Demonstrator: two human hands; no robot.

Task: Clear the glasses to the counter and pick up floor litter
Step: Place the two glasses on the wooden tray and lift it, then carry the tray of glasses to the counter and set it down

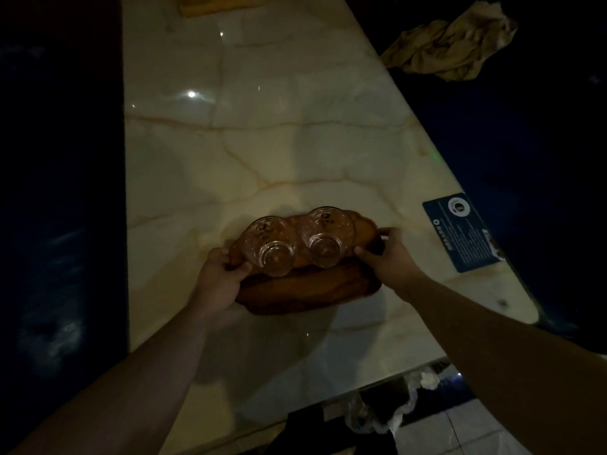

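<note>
Both hands, left hand (220, 277) and right hand (387, 254), clamp opposite ends of the wooden tray (308, 287), keeping two glasses (269, 246) level over the marble counter (262, 133).

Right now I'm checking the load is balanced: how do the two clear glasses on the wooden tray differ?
The left clear glass stands nearer the person, beside the left hand; the right clear glass stands farther along the brown wooden tray, beside the right hand. Both look alike, upright, seemingly empty, on the tray over the pale marble counter.
</note>
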